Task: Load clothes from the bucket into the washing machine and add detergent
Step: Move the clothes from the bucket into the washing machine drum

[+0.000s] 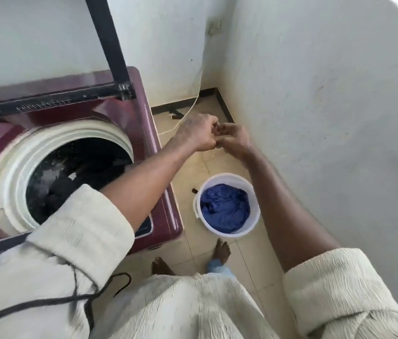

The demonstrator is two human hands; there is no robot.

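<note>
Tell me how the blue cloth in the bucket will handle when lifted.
The blue cloth lies crumpled in soft folds, so it will likely hang floppy and trail. It looks thin, probably light unless wet. The white bucket looks light and may shift if the cloth snags.

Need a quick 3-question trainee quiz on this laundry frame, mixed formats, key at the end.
1. True or false: the round white plastic bucket on the tiled floor is empty.
2. What colour is the body of the top-loading washing machine? A) white B) maroon C) grey
3. Fill in: the left hand and right hand meet above the ____, not over the drum.

Key
1. False: a crumpled blue cloth lies in it.
2. B.
3. Floor. Both hands are curled with fingertips touching; whether anything sits in either grip cannot be told.
</note>
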